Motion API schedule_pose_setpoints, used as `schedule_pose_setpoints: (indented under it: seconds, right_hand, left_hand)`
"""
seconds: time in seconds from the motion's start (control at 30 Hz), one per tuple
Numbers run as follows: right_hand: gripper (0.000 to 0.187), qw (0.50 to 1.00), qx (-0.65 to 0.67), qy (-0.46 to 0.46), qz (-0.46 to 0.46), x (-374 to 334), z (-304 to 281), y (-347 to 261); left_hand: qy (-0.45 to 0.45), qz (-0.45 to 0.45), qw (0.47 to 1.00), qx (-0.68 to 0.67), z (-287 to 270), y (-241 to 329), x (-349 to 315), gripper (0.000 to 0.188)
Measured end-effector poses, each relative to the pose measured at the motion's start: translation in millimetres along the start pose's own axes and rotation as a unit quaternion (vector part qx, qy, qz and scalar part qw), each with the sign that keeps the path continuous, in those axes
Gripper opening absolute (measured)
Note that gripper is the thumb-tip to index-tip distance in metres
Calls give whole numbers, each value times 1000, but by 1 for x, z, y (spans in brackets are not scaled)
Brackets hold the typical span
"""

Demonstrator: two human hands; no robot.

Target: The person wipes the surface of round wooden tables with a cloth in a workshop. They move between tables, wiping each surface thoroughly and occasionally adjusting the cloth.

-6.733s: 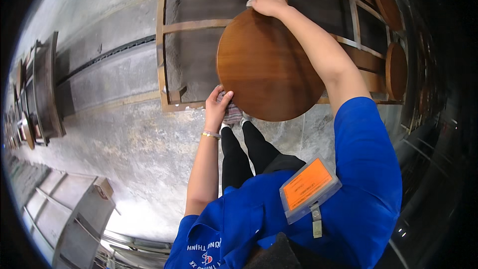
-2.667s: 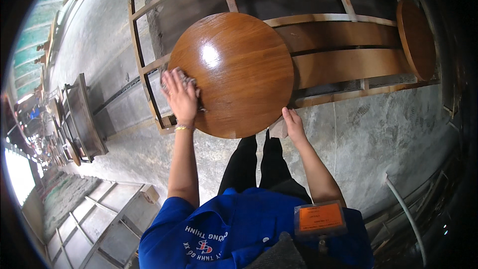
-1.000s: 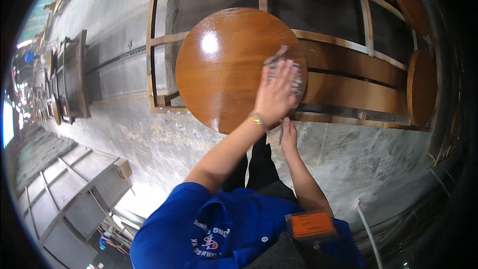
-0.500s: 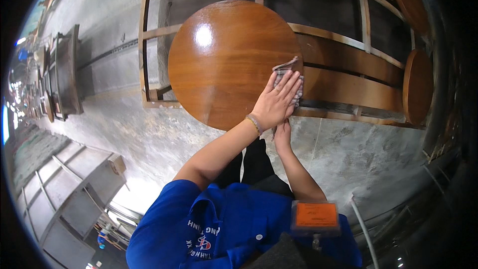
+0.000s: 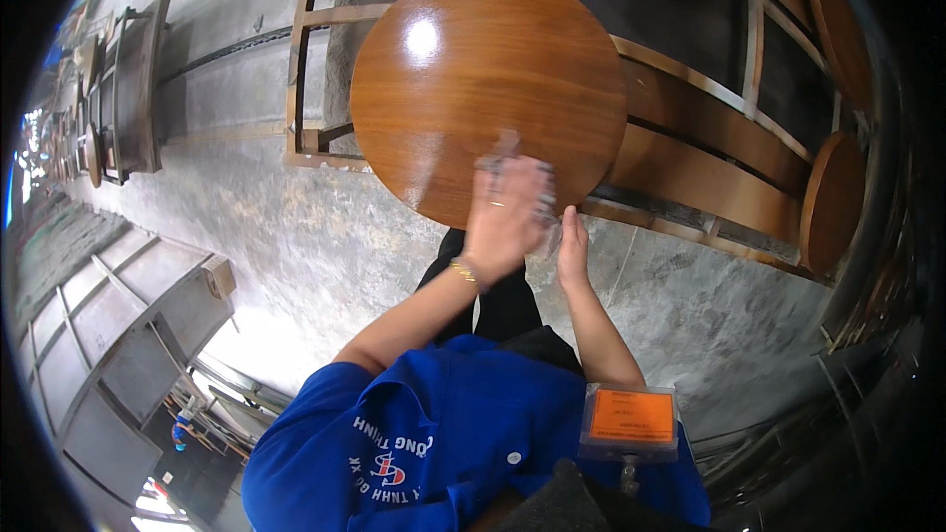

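A round, glossy brown wooden tabletop (image 5: 488,89) stands on edge in front of me, leaning toward a wooden rack. My left hand (image 5: 505,212) presses a small grey pad or cloth (image 5: 505,150) flat against the lower part of the disc; the hand is blurred. It wears a ring and a bracelet. My right hand (image 5: 572,246) grips the bottom rim of the disc from below, just right of the left hand. My legs in dark trousers show under the disc.
A wooden rack (image 5: 709,128) behind holds long boards and more round tops (image 5: 833,202) at the right. Wooden frames (image 5: 138,89) lean along the wall at far left. Metal-framed panels (image 5: 118,335) lie at lower left on the concrete floor (image 5: 296,236).
My left hand with the pad has slid from the disc's right edge down and left to its lower part. My right hand stays under the bottom rim.
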State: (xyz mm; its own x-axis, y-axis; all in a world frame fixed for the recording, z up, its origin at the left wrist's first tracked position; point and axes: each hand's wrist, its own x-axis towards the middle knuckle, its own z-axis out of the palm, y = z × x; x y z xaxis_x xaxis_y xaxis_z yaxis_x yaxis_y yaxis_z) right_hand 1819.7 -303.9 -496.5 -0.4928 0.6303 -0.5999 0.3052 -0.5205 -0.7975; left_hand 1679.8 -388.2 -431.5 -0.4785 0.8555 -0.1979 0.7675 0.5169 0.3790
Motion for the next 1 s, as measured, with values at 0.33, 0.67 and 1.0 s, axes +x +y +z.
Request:
schedule_pose_setpoints:
  seconds: [0.33,0.67,1.0]
  right_hand:
    - [64,991,107,-57,61,16,-29,20]
    - [64,998,21,-31,45,11,-20,14]
    - [66,999,14,11,46,5,-5,10]
  left_hand:
    - [113,-157,975,113,-44,-136,-22,74]
    - [231,-187,875,-383,-98,-279,83,40]
    - [13,54,997,-51,-143,-169,302,38]
